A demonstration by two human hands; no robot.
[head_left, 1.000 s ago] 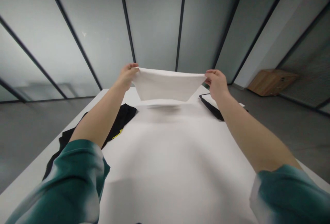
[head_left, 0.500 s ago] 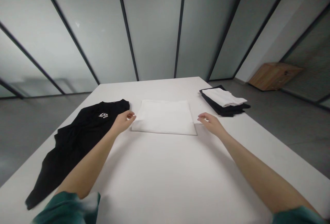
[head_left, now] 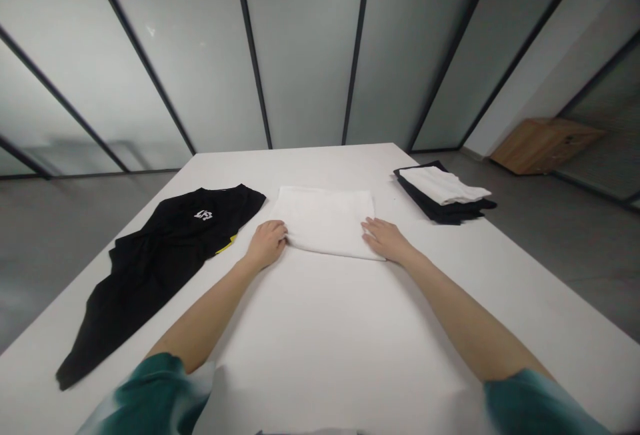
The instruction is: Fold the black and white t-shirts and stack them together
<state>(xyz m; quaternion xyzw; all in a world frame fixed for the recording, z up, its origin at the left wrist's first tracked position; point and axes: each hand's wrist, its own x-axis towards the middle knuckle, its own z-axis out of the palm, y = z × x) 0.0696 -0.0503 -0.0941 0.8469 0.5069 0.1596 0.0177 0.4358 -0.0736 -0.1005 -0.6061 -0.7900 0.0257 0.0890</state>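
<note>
The folded cloth [head_left: 325, 218] is lying flat mid-bench [head_left: 325, 328]. Its near corners are now being touched by hands that were beside it a moment ago. The right hand [head_left: 385, 238] is being held wide and flat. The left hand [head_left: 267, 241] is curled, and its grip cannot be told. The fold is seemingly being pressed.

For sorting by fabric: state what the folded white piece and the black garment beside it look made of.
Folded white piece: soft matte knit, probably cotton; limp rounded fold edges, no sheen. Black garment: thin matte cloth, possibly synthetic sportswear knit; it lies in loose wrinkles, with a white printed logo and yellow trim. Exact fibre cannot be told.
</note>
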